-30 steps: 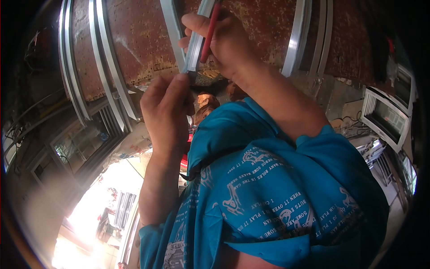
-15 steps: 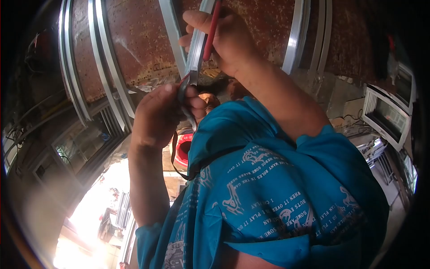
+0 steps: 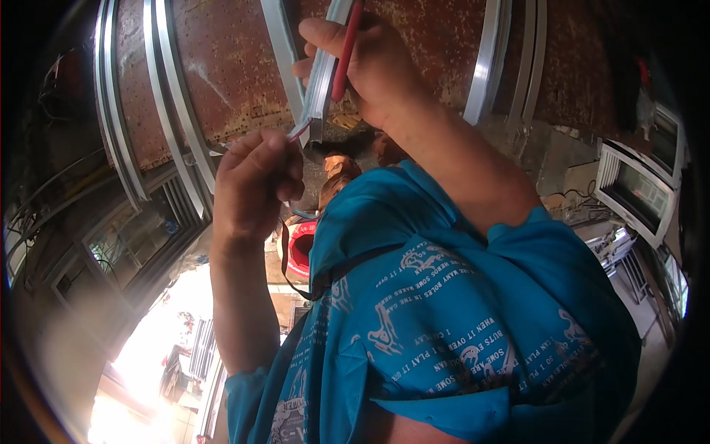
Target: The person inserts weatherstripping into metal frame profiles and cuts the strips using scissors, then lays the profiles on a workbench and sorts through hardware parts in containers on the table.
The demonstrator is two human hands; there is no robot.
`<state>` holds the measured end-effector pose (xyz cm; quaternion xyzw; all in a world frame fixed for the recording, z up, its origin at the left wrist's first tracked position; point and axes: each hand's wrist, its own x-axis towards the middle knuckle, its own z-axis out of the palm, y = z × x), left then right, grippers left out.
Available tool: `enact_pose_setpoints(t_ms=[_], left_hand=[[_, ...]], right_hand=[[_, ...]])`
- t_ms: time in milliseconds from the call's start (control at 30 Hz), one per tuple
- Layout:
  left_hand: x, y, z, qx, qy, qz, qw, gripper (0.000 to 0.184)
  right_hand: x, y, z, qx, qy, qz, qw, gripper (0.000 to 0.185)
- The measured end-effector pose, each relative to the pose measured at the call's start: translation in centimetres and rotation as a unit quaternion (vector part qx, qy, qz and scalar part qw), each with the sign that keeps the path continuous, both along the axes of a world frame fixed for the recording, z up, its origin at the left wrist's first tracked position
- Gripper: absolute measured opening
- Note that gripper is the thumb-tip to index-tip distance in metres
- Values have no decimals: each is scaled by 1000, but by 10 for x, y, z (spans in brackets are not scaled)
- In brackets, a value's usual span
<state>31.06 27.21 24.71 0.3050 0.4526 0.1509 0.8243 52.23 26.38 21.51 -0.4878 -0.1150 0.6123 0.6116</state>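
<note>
My right hand is closed around a silver metal profile and also holds a red-handled tool alongside it. Below and to the left, my left hand pinches a thin pale strip with a reddish edge, close to the profile's lower end. The strip runs up to that end. A grey, curved piece of strip hangs out under my left fingers. Another metal profile stands just behind the held one.
Long metal profiles lean over a rusty brown surface at the left, with another profile at the right. A red round object lies below my left hand. A white-framed window unit is at the far right.
My left hand has moved down and left from the profile's end, and the strip now stretches between them. The red round object has come into sight. My right hand is nearly still.
</note>
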Motion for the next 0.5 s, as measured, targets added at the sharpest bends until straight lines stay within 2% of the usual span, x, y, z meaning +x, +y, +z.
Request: enact_pose_setpoints(t_ms=[100, 233, 333, 500], left_hand=[[4, -3, 9, 40, 28, 14, 999, 25], [11, -6, 12, 1, 34, 14, 999, 22], [6, -8, 4, -10, -32, 50, 998, 23], [10, -3, 11, 41, 33, -19, 998, 18]], right_hand=[[0, 1, 0, -1, -2, 4, 1000, 42], [-1, 2, 5, -8, -4, 6, 1000, 40], [-3, 3, -4, 27, 10, -9, 1000, 40], [-1, 2, 4, -6, -6, 1, 1000, 38]])
